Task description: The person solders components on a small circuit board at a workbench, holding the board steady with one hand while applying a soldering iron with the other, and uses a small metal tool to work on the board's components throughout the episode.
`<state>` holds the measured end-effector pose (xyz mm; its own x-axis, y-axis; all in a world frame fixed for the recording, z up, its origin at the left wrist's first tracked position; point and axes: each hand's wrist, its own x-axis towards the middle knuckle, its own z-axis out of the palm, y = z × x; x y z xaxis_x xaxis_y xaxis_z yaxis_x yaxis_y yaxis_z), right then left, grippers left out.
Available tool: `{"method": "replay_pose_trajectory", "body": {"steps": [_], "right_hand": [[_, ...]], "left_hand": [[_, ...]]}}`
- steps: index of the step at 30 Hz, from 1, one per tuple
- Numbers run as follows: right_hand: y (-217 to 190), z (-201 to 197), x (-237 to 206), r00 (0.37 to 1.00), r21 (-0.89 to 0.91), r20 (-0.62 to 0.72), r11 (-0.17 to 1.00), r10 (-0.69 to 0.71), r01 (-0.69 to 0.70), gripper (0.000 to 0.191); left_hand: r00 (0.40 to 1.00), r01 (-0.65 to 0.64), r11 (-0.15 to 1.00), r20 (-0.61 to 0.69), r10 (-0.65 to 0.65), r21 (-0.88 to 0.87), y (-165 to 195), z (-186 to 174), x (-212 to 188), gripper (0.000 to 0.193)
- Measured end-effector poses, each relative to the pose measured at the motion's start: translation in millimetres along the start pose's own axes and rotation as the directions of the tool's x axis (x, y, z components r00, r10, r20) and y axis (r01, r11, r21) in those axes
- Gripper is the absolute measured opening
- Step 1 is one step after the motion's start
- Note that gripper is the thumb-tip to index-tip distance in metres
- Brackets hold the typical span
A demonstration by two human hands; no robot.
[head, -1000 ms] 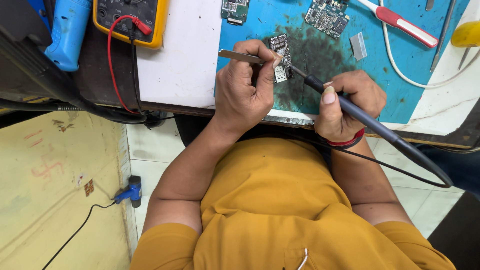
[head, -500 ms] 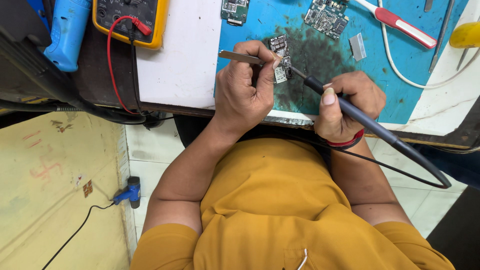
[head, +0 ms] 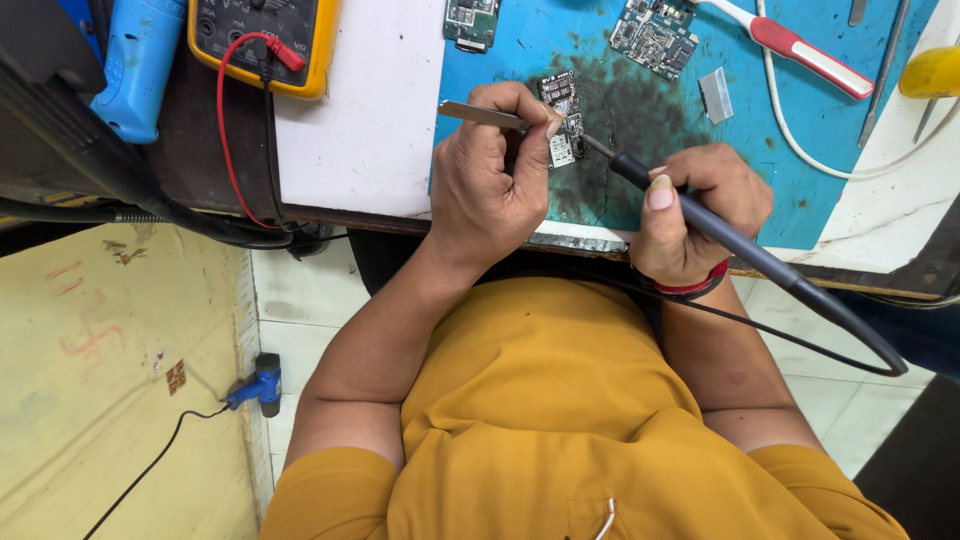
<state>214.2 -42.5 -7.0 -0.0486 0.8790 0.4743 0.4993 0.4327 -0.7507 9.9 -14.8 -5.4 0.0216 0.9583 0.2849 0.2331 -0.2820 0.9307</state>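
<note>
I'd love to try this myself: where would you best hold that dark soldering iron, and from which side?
Probably by the thick dark handle, well behind the thin metal tip, as the right hand holds the soldering iron now. Come from the cable end, pen-style: the handle slants down toward the small circuit board, where the left hand works with tweezers.
</note>
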Motion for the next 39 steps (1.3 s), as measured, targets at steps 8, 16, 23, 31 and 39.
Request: {"method": "replay_pose_trajectory", "body": {"steps": [8, 16, 23, 31, 39], "right_hand": [[-1.3, 0.3, 0.3, 1.0, 0.005, -0.011, 1.0, 0.015, -0.015, 0.023], [-1.9, -1.1, 0.8, 1.0, -0.021, 0.009, 1.0, 0.005, -0.005, 0.023], [-1.8, -0.8, 1.2, 1.0, -0.013, -0.006, 1.0, 0.008, -0.008, 0.023], [-1.4, -0.4, 1.1, 1.0, -0.017, -0.001, 1.0, -0.012, 0.012, 0.023], [-2.7, -1.7, 2.0, 1.0, -0.042, 0.015, 0.999, -0.005, 0.006, 0.023]], "left_hand": [[1.0, 0.012, 1.0, 0.003, -0.012, -0.007, 0.9, -0.6, 0.2, 0.013], [1.0, 0.002, 1.0, 0.009, -0.002, -0.015, -0.6, -0.2, 0.6, 0.013], [0.999, 0.038, 0.999, 0.01, -0.038, -0.002, 1.4, -0.2, -0.3, 0.013], [1.0, 0.012, 1.0, 0.005, -0.012, 0.005, 1.6, -0.5, 0.8, 0.013], [1.0, 0.026, 1.0, 0.006, -0.026, 0.001, 0.9, 0.1, 0.5, 0.014]]}}
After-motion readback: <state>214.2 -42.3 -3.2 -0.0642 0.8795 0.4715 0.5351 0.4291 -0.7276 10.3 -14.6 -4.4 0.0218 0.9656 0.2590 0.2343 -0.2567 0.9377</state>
